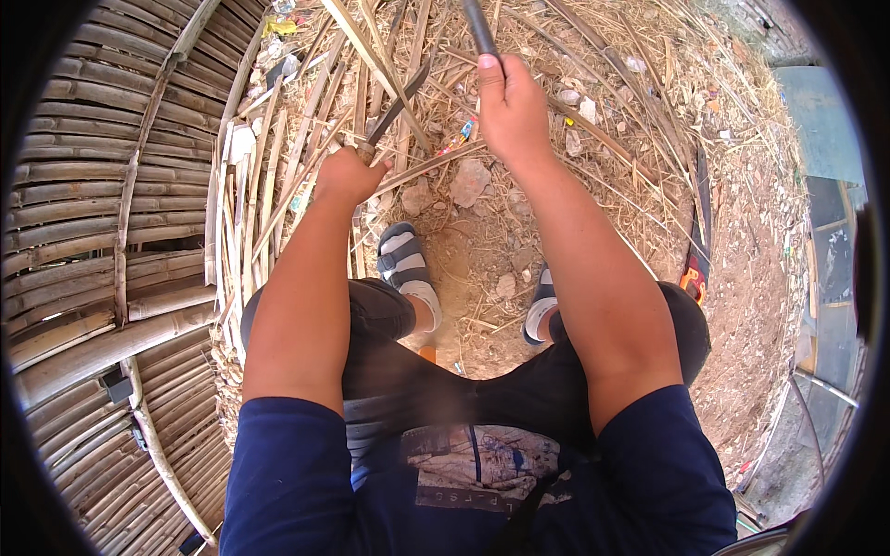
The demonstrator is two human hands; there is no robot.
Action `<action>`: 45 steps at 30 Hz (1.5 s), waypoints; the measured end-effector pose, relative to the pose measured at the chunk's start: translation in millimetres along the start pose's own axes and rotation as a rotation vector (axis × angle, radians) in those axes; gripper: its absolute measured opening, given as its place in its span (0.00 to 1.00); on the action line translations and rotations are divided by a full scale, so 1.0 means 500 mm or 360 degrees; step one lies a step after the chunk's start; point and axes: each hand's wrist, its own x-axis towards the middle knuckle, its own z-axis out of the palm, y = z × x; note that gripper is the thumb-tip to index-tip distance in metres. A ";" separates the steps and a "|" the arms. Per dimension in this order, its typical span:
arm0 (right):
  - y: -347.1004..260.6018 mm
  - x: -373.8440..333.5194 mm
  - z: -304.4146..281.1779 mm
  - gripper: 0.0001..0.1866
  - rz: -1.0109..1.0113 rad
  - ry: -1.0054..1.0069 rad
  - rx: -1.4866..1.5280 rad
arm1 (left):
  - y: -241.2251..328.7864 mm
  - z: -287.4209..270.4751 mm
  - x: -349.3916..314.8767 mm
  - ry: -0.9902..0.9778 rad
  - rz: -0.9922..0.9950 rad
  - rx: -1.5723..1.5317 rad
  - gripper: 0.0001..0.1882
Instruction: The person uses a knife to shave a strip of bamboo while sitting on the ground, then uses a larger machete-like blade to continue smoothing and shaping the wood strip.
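Observation:
My left hand (349, 176) is closed around the handle of a knife. The dark curved knife blade (400, 104) points up and to the right. A pale split bamboo strip (371, 57) crosses the blade, running down from the top edge; I cannot tell whether they touch. My right hand (515, 109) grips a dark round rod (478, 26) with the thumb laid along it. The rod's far end lies outside the view, so its kind does not show. Both hands are apart, in front of my knees.
Loose bamboo strips (269, 176), straw and stones cover the ground. A handsaw with a red-orange handle (693, 276) lies beyond my right knee. A bamboo slat wall (93, 176) rises at the left. Blue-grey panels (816, 120) stand far right. My sandalled feet are between the knees.

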 end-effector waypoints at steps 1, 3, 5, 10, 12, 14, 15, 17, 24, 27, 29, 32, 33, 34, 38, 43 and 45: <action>0.005 -0.003 0.002 0.22 -0.0003 0.0005 0.0002 | -0.003 0.002 0.004 -0.0005 0.0005 0.0041 0.34; 0.015 -0.014 0.007 0.21 -0.0010 0.0015 0.0009 | -0.006 0.006 0.015 0.0005 0.0008 0.0053 0.33; 0.044 -0.036 0.018 0.22 0.0267 -0.0301 -0.0158 | -0.010 0.014 0.018 0.0026 0.0003 0.0043 0.31; 0.142 -0.101 0.059 0.25 0.0476 -0.0639 -0.0594 | -0.003 0.031 0.031 0.0023 -0.0041 -0.0021 0.27; 0.172 -0.095 0.058 0.26 0.0548 -0.0689 -0.0645 | -0.001 0.032 0.037 -0.0010 -0.0003 -0.0008 0.27; 0.127 -0.074 0.058 0.25 0.0533 -0.0552 -0.0547 | -0.010 0.026 0.035 -0.0003 -0.0003 0.0007 0.26; 0.094 -0.063 0.054 0.25 0.0530 -0.0490 -0.0498 | -0.011 0.023 0.029 0.0012 -0.0009 0.0016 0.26; 0.040 -0.029 0.040 0.24 0.0431 -0.0270 -0.0239 | -0.013 0.031 0.027 0.0020 0.0003 0.0034 0.25; 0.083 -0.063 0.047 0.23 0.0161 -0.0248 -0.0308 | -0.011 0.031 0.034 -0.0006 0.0019 0.0019 0.22; 0.117 -0.100 0.068 0.24 0.0327 -0.0529 -0.0608 | -0.005 0.033 0.037 -0.0053 0.0015 0.0054 0.21; 0.122 -0.076 0.066 0.25 0.0388 -0.0540 -0.0581 | -0.007 0.039 0.035 -0.0057 0.0010 0.0056 0.20; 0.054 -0.042 0.057 0.25 0.0543 -0.0520 -0.0407 | -0.023 0.041 0.032 -0.0024 0.0003 0.0021 0.20; 0.028 -0.033 0.047 0.25 0.0608 -0.0500 -0.0339 | -0.021 0.039 0.032 -0.0029 0.0015 0.0009 0.19; 0.022 -0.023 0.043 0.25 0.0475 -0.0347 -0.0291 | -0.018 0.040 0.034 -0.0034 0.0028 -0.0001 0.19; -0.009 0.005 0.041 0.25 0.0186 0.0016 -0.0059 | -0.022 0.053 0.043 0.0016 0.0031 0.0012 0.18; 0.062 -0.061 0.057 0.24 0.0309 -0.0420 -0.0421 | -0.032 0.061 0.047 0.0014 0.0069 -0.0037 0.18; 0.139 -0.086 0.074 0.25 0.0326 -0.0730 -0.0830 | -0.014 0.061 0.054 -0.0013 0.0089 -0.0015 0.18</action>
